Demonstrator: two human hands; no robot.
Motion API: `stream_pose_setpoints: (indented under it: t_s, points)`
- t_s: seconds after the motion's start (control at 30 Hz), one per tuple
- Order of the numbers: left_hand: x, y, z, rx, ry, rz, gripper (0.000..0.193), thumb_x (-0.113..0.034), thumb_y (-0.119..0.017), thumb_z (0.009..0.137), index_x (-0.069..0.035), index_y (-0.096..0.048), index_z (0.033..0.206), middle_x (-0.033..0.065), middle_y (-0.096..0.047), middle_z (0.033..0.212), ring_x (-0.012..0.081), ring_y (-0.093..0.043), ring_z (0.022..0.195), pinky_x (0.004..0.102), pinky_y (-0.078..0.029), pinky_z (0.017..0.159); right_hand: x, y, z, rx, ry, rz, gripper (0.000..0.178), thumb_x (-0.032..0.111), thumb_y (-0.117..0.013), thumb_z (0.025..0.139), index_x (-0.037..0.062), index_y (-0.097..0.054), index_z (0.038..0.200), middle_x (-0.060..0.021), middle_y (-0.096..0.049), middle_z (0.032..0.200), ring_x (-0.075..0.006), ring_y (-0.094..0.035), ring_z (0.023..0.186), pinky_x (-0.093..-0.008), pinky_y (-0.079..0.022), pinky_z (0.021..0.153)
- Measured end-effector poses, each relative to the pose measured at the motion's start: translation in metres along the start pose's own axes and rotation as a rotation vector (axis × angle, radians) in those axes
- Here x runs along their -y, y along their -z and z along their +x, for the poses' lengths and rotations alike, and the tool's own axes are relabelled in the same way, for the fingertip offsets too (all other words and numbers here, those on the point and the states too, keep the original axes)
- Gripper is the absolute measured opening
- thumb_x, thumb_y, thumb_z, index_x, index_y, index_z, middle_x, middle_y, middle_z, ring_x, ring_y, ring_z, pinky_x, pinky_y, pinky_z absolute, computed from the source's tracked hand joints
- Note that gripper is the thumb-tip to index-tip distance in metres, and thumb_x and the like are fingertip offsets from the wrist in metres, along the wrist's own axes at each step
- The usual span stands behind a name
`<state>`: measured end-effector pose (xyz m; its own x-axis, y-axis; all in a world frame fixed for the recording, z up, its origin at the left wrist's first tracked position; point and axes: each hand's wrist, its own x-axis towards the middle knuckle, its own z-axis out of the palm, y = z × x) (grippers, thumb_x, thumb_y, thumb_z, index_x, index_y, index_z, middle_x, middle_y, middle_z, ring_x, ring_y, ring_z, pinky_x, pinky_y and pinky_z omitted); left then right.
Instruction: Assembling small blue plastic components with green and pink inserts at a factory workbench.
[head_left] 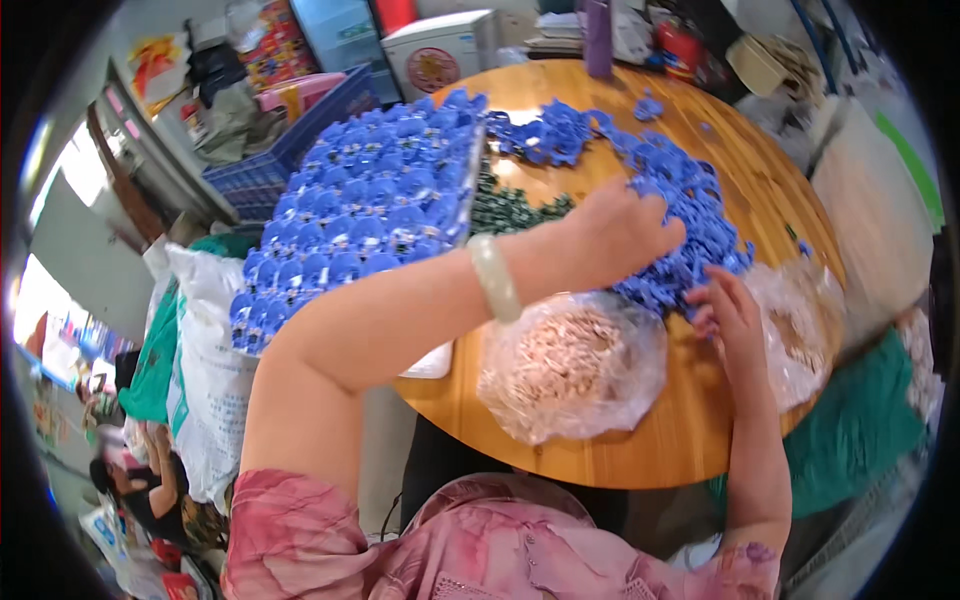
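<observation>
A heap of small blue artificial flower pieces [690, 205] lies on the round wooden table. My left hand [625, 235] reaches across, low over the heap's near left side. Its fingers are curled closed, and whatever they hold is hidden beneath the hand. By the heap's near right edge is my right hand [728, 312], fingers loosely bent and apart, with nothing plain between them. In front of both hands sits a clear plastic bag [575, 370] of small pale pink pieces. Dark green small parts [510, 208] are piled beyond my left forearm.
Rows of blue flowers [370, 190] fill a large tray at the left. A second clear bag [795, 330] lies at the table's right edge. A purple bottle [598, 40] stands at the far edge. A blue crate [262, 172] and white sacks [210, 370] flank the table's left.
</observation>
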<state>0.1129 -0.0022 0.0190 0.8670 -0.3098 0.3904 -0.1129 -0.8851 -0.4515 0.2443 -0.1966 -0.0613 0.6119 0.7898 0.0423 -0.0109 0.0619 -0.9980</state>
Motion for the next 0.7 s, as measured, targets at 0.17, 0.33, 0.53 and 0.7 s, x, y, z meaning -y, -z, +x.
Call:
stream_pose_setpoints:
  t_s: [0.17,0.33,0.53,0.7]
  points:
    - [-0.069,0.011,0.001,-0.139,-0.156,-0.08,0.021,-0.013,-0.057,0.073,-0.011,-0.053,0.094,0.0044,-0.051,0.08,0.019,-0.056,0.073,0.0364,-0.043,0.075,0.009,-0.007,0.005,0.03,-0.041,0.308,0.036,0.023,-0.057,0.088,0.0062,-0.05,0.119,-0.0016,-0.06,0.089,-0.0053,-0.055,0.066,-0.0183,-0.044,0.052]
    - [-0.079,0.012,0.002,-0.355,0.106,-0.522,0.032,-0.002,-0.059,0.066,-0.007,-0.057,0.098,0.0103,-0.055,0.096,0.03,-0.056,0.091,0.0387,-0.044,0.084,0.008,0.004,-0.001,0.02,0.016,0.243,0.031,0.012,-0.06,0.083,0.0041,-0.055,0.112,-0.0017,-0.061,0.088,-0.0065,-0.056,0.065,-0.0203,-0.047,0.054]
    - [-0.087,-0.006,-0.024,-0.428,0.787,-1.414,0.035,0.0,-0.053,0.083,-0.003,-0.052,0.118,0.0099,-0.059,0.097,0.0212,-0.058,0.089,0.0288,-0.048,0.077,0.016,-0.003,-0.007,0.024,0.024,0.225,0.031,0.013,-0.06,0.083,0.0037,-0.055,0.112,-0.004,-0.063,0.092,-0.0083,-0.058,0.063,-0.0222,-0.049,0.054]
    - [-0.094,-0.005,-0.017,-0.222,0.924,-2.076,0.03,-0.008,-0.052,0.089,-0.004,-0.053,0.119,0.0015,-0.059,0.098,0.0086,-0.057,0.084,0.0254,-0.049,0.075,0.008,-0.004,-0.004,0.073,0.061,0.284,0.031,0.013,-0.061,0.084,0.0042,-0.054,0.113,-0.0038,-0.063,0.093,-0.009,-0.059,0.065,-0.0229,-0.051,0.057]
